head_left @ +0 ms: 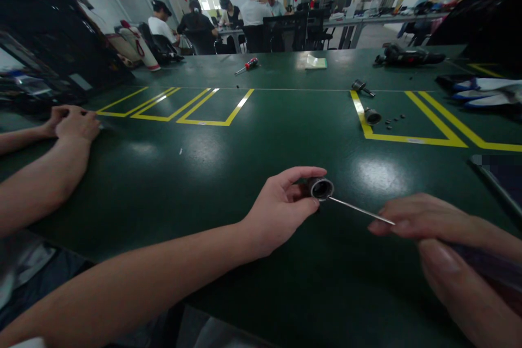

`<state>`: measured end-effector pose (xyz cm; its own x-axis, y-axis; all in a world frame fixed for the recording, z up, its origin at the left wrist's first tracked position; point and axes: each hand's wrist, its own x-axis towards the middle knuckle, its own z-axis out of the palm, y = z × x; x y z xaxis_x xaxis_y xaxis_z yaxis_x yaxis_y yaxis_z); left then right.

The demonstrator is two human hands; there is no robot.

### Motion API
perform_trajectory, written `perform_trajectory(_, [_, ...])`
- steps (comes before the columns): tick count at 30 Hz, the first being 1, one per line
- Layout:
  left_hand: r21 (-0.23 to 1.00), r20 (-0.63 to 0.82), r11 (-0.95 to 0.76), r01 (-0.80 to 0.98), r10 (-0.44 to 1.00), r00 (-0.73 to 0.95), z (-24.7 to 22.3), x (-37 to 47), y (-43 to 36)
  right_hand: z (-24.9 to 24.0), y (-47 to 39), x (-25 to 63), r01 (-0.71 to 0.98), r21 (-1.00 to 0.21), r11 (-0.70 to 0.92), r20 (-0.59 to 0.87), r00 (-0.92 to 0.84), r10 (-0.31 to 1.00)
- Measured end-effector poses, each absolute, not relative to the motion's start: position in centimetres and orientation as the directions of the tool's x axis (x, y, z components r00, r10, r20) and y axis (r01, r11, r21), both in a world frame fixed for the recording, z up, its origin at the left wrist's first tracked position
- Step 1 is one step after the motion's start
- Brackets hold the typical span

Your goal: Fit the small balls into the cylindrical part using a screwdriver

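Near the middle of the head view, my left hand (281, 209) grips a dark metal ring-shaped part (321, 188) between thumb and fingers, its round opening turned towards me. My right hand (444, 234) is wrapped round the dark handle of a thin screwdriver (361, 210), with a finger along the shaft. The tip of the shaft meets the lower right rim of the metal part. Both hands are above the green table (261, 147).
Yellow tape outlines mark the table. At the right lie a metal cup-like part (372, 116), a shafted part (362, 87), several small pieces, a power tool (408, 55) and gloves (489, 92). Further back is a red-handled screwdriver (247, 66). Another person's hands (75, 122) are at the left.
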<state>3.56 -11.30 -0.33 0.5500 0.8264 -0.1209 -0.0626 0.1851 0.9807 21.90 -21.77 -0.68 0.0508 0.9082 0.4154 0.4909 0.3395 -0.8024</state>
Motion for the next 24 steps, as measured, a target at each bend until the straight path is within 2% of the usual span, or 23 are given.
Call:
perform_trajectory(5, [0.979, -0.116, 0.187, -0.077, 0.832, 0.542, -0.3, 3.6, -11.5, -1.4, -21.9, 21.9, 0.707, -0.521, 0.478, 0.466, -0.234, 0.853])
perform_trajectory(9, [0.979, -0.104, 0.178, -0.096, 0.85, 0.517, -0.1, 3.6, -11.6, -1.3, -21.5, 21.3, 0.721, -0.409, 0.559, 0.501, -0.335, 0.798])
perform_trajectory(14, [0.986, -0.077, 0.139, -0.09, 0.865, 0.497, -0.4, 3.8, -11.7, -0.4, -21.0, 20.5, 0.703, -0.335, 0.628, 0.561, -0.387, 0.732])
perform_trajectory(24, [0.988, -0.045, 0.109, -0.106, 0.875, 0.483, -0.6, 4.1, -11.7, -0.2, -21.1, 20.3, 0.696, -0.307, 0.649, 0.592, -0.394, 0.703])
